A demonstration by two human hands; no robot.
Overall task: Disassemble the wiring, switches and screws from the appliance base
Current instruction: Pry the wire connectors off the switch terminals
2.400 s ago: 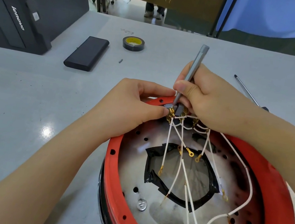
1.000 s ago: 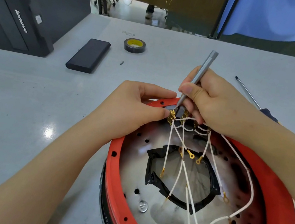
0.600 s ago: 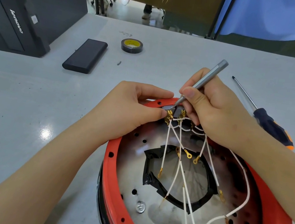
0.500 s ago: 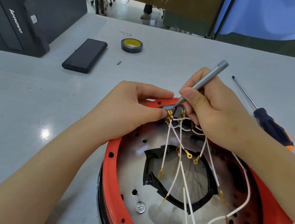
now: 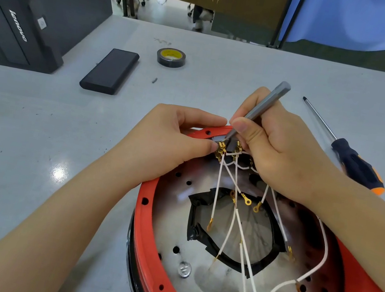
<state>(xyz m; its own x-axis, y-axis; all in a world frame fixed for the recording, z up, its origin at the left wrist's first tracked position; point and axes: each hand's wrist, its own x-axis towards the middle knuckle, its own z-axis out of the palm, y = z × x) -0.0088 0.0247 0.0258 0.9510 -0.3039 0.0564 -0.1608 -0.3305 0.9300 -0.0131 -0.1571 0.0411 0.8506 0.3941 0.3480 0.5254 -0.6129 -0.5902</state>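
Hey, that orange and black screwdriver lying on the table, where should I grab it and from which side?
Grip the screwdriver by its thick black-and-orange handle, coming straight down from above. It lies flat on the table, clear of the right hand; the thin shaft points away and offers little hold.

2 hands (image 5: 174, 140), 2 screwdrivers (image 5: 258, 111), 1 tape roll (image 5: 171, 57)

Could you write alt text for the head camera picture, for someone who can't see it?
A right hand works a slim grey tool into brass connectors at the rim of a red appliance base, while the left hand pinches them. White wires trail across the base.
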